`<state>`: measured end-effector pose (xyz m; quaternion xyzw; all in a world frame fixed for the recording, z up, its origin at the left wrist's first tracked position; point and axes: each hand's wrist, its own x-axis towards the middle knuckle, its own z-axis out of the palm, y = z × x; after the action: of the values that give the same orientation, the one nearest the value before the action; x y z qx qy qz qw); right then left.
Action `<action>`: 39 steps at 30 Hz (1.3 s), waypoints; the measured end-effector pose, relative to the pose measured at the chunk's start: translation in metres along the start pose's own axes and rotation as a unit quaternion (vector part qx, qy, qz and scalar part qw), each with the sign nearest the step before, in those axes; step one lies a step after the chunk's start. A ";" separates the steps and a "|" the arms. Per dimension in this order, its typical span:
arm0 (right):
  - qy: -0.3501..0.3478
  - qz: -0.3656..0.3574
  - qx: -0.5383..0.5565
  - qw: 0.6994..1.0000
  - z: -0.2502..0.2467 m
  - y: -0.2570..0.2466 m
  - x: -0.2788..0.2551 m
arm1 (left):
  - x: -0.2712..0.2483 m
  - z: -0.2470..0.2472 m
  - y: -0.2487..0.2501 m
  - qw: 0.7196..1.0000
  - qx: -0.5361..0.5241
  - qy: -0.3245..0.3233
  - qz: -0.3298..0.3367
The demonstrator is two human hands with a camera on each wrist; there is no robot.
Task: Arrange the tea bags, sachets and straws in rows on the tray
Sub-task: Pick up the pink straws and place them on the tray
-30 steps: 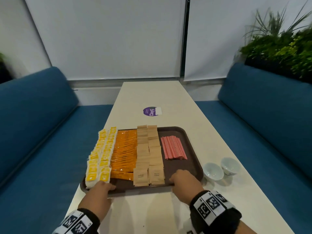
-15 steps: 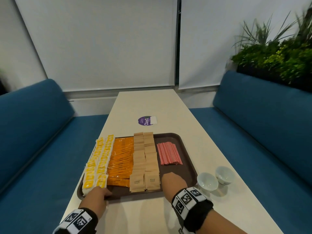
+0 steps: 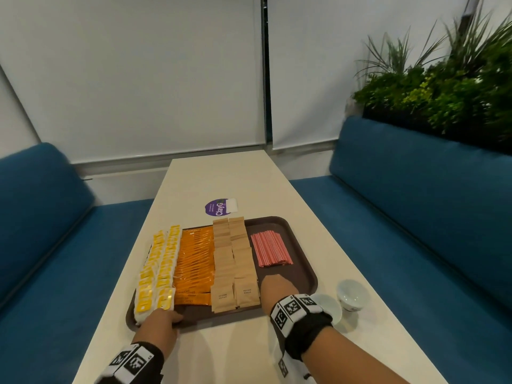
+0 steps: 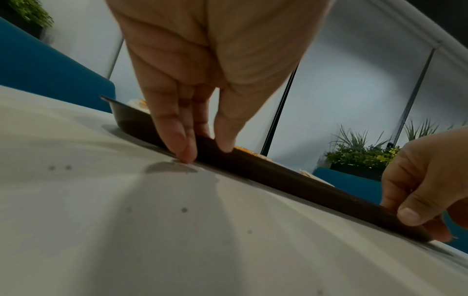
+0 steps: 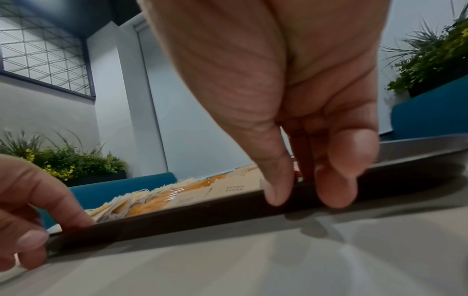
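Both hands pinch tray (image 3: 300, 275) near rim: left hand (image 3: 162, 321) at 7 o'clock, right hand (image 3: 278, 289) at 5. Uneven pull could slide tea bags (image 3: 158, 270) off left edge.

My right hand (image 5: 291, 90) reaches down to the near rim of the tray (image 5: 215, 212), thumb and fingertips (image 5: 336, 192) touching its dark edge; whether the grip closes round it I cannot tell. My left hand (image 5: 27, 210) holds the same rim at the far left. Brown sachets (image 5: 228, 189), orange sachets (image 5: 149, 206) and tea bags (image 5: 121, 202) lie in rows. The tray sits on the bench (image 5: 253, 260).
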<state>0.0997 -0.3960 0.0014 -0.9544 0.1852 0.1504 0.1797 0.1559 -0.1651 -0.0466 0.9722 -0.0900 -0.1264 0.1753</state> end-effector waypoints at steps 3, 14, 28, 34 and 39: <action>-0.017 0.006 0.007 1.000 -0.002 0.000 -0.001 | -0.004 -0.003 0.004 1.000 0.009 -0.007 -0.004; 0.143 -0.023 0.127 0.981 -0.070 0.045 -0.065 | -0.051 -0.019 0.141 0.984 0.012 -0.021 0.174; -0.032 0.039 0.006 0.999 -0.057 0.144 -0.041 | -0.041 0.046 0.263 0.930 0.210 -0.152 0.260; -0.027 0.014 -0.001 1.000 -0.060 0.158 -0.024 | -0.033 0.053 0.268 0.937 0.189 -0.152 0.251; 0.024 -0.010 -0.024 0.999 -0.094 0.165 0.013 | -0.024 0.053 0.290 0.940 0.159 -0.135 0.271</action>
<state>0.0647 -0.5805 0.0333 -0.9635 0.1763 0.1300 0.1539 0.0806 -0.4445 0.0159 0.9000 -0.3920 -0.1879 0.0320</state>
